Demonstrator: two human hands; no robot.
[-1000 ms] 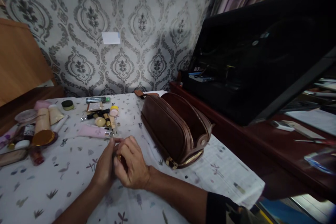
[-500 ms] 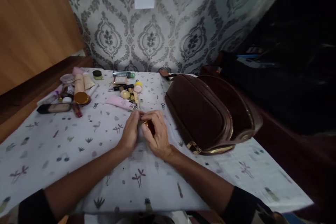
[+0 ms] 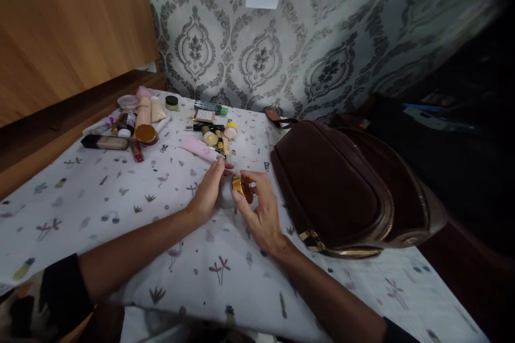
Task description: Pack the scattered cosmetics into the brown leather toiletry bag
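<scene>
A small jar with a shiny gold lid [image 3: 242, 188] is between my hands, above the front middle of the patterned cloth. My right hand [image 3: 263, 211] is closed on the gold lid, thumb on the near side and fingers over the far side. My left hand [image 3: 207, 193] is curved round the pale side of the jar, its thumb up; most of its fingers are hidden. Just beyond the left fingertips lies a pink tube [image 3: 199, 148]. Behind it is a cluster with a cream-coloured round pot [image 3: 210, 138] and a yellow-and-pink pot [image 3: 230, 129].
An unzipped brown leather bag [image 3: 330, 177] stands to the right. At the back left lie several cosmetics, among them a gold-lidded jar [image 3: 146, 134] and a dark-capped bottle [image 3: 104, 142]. A green-lidded jar [image 3: 171, 102] sits near the wall. Wooden furniture [image 3: 76, 27] borders the left.
My hands have moved slightly apart, and the gold lid now shows plainly between them. The view has shifted, so the things on the cloth appear further right.
</scene>
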